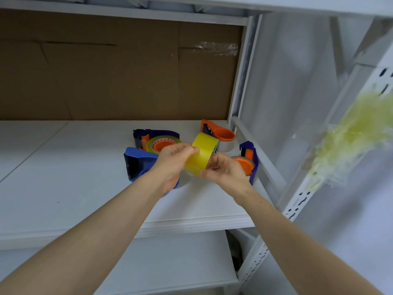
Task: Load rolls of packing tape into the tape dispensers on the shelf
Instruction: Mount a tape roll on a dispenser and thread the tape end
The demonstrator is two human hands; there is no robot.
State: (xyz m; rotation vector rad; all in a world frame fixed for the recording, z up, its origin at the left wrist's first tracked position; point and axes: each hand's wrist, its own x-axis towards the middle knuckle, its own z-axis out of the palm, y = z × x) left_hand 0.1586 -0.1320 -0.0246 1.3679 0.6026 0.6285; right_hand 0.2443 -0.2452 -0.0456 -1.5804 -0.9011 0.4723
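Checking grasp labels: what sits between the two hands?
Head view: only the yellow tape roll, gripped on one side by the left hand and on the other by the right hand.

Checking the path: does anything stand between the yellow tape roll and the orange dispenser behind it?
Nothing visible does. The left hand and right hand hold the yellow roll of packing tape just in front of the orange plastic dispenser, with no object between them.
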